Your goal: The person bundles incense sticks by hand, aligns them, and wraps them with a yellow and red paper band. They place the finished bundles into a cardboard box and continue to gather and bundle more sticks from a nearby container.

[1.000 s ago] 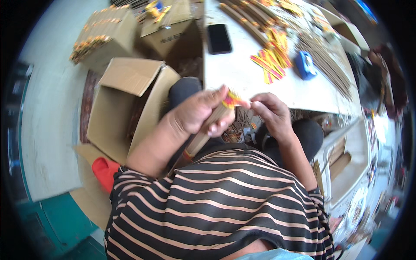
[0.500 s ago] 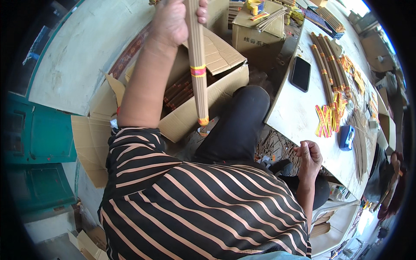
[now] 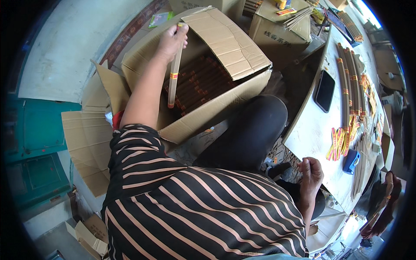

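My left hand [image 3: 170,45] is closed round the upper end of a bundle of incense sticks [image 3: 175,63]. Red and yellow paper bands ring the bundle, which hangs nearly upright in the opening of a large cardboard box [image 3: 216,104]. Inside that box lie several similar banded bundles [image 3: 201,82], side by side in layers. My right hand [image 3: 311,177] is at the near edge of the white table [image 3: 310,130], its fingers curled in; whether anything is in them is hidden.
On the table are a dark phone [image 3: 324,91], long banded bundles [image 3: 356,82], loose red-and-yellow paper strips [image 3: 336,145], a blue tape dispenser [image 3: 351,162] and loose sticks [image 3: 359,173]. A box flap [image 3: 227,39] covers part of the box opening. Another carton [image 3: 277,41] stands behind.
My left hand has carried the incense bundle down into the box opening. The view has shifted, showing more of the box's inside. My right hand stays curled by the table edge.
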The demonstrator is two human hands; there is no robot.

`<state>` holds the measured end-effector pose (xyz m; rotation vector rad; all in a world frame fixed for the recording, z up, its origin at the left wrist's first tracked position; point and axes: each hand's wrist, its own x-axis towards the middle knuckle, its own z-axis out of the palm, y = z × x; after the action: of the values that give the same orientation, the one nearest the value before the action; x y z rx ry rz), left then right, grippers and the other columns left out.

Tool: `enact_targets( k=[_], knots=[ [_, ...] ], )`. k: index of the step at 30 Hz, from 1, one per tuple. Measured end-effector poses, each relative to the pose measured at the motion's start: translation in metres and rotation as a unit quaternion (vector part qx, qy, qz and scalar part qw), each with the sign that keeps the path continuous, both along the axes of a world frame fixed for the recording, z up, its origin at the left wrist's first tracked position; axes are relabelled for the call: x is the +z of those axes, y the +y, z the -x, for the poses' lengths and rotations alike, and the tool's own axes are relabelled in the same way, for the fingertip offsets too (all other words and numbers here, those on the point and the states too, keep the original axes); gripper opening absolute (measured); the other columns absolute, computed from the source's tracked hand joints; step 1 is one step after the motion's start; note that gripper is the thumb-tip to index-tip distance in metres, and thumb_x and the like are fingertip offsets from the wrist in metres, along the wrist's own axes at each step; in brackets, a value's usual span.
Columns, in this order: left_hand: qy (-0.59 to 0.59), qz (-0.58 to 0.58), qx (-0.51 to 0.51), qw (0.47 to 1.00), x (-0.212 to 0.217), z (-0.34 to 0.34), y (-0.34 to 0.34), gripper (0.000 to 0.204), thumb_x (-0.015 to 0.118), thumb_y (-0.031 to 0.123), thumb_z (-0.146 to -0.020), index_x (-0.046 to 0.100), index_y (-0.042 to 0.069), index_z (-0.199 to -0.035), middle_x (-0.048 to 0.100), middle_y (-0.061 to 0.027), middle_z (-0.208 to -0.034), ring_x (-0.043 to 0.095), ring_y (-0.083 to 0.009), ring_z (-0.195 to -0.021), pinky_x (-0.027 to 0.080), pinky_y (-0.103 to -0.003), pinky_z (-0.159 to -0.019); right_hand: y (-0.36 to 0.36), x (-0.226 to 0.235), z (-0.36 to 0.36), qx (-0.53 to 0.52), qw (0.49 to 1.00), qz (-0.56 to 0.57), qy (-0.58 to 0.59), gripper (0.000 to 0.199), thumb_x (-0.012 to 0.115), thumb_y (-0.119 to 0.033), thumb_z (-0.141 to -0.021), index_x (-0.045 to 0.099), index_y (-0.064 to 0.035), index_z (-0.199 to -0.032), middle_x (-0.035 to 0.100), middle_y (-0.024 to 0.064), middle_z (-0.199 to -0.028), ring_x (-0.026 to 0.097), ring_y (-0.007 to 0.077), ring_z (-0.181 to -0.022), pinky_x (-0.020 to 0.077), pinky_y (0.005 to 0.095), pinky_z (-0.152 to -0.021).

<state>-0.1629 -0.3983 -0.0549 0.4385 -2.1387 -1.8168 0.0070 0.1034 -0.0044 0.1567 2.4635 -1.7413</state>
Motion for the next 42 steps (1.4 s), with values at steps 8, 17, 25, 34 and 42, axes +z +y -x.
enact_targets(
  k=[8,17,25,34,42],
  knots=[
    [-0.228,-0.003,-0.021,0.973,-0.138,0.011,0.021,0.033,0.059,0.038,-0.087,0.057,0.006,-0.097,0.05,-0.0002,-0.068,0.047,-0.0092,-0.056,0.043,-0.024,-0.051,-0.003,-0.001,0.012,-0.026,0.999,-0.027,-0.032,0.018,0.058,-0.017,-0.09,0.058,0.0004,-0.094,0.062,0.0049,-0.075,0.048,0.0053,-0.062,0.0392,0.0182,-0.057],
    [-0.126,-0.081,-0.16,0.976,-0.3,0.03,0.064,0.037,0.05,0.015,-0.09,0.049,0.0,-0.123,0.054,-0.0148,-0.122,0.05,-0.0254,-0.115,0.04,-0.038,-0.095,-0.012,-0.001,0.028,-0.051,0.989,-0.076,-0.113,0.01,0.056,-0.007,-0.089,0.059,0.0021,-0.092,0.061,0.004,-0.075,0.053,0.0071,-0.067,0.0445,0.0198,-0.062],
    [-0.024,0.206,-0.078,0.975,-0.226,0.023,0.07,0.037,0.051,0.014,-0.089,0.048,-0.002,-0.122,0.055,-0.0133,-0.12,0.052,-0.0233,-0.111,0.041,-0.037,-0.094,0.0,0.007,0.067,-0.116,0.972,-0.202,0.013,0.011,0.062,-0.009,-0.085,0.061,0.0012,-0.088,0.057,0.0022,-0.071,0.049,0.0069,-0.066,0.0425,0.0216,-0.062],
    [0.183,0.054,0.057,0.98,-0.089,0.041,0.081,0.034,0.055,0.005,-0.086,0.049,-0.001,-0.118,0.056,-0.0098,-0.108,0.055,-0.0205,-0.099,0.044,-0.032,-0.089,0.01,0.006,0.107,-0.097,0.957,-0.261,0.082,0.021,0.066,-0.016,-0.082,0.06,0.0007,-0.093,0.06,0.0077,-0.079,0.057,0.014,-0.073,0.0469,0.0258,-0.07],
    [0.221,0.381,-0.032,0.897,-0.019,0.091,0.13,0.044,0.049,0.003,-0.083,0.047,0.005,-0.127,0.048,-0.0207,-0.126,0.044,-0.0352,-0.118,0.035,-0.039,-0.098,-0.01,-0.015,0.202,-0.073,0.859,-0.505,-0.053,0.084,0.061,-0.059,-0.074,0.037,0.0011,-0.128,0.052,0.0245,-0.118,0.048,0.0362,-0.113,0.0387,0.0437,-0.094]
  ],
)
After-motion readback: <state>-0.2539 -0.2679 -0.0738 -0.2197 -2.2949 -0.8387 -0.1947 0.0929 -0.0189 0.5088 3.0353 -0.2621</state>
